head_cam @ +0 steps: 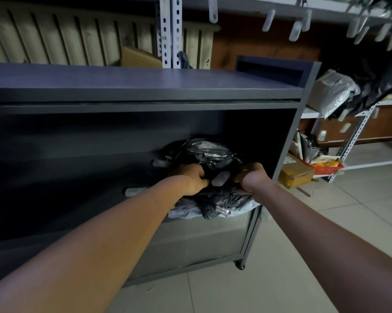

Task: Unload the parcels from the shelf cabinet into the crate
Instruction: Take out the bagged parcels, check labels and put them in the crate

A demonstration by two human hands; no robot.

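The grey shelf cabinet (145, 86) stands on a tiled floor. At the right end of its open shelf lies a heap of black plastic parcels (211, 152), spilling over the shelf's front edge. The left hand (190, 179) grips the heap's left side, and the right hand (251, 177) clutches its right side, fingers curled into the plastic. Right of the cabinet sit a yellow cardboard box (295, 172) and a red basket (326, 169).

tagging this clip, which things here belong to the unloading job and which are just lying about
Job: pile of black plastic parcels, dark grey shelf cabinet, left hand and right hand gripping the pile.
Lying about: yellow cardboard box, red plastic basket, grey plastic bag.
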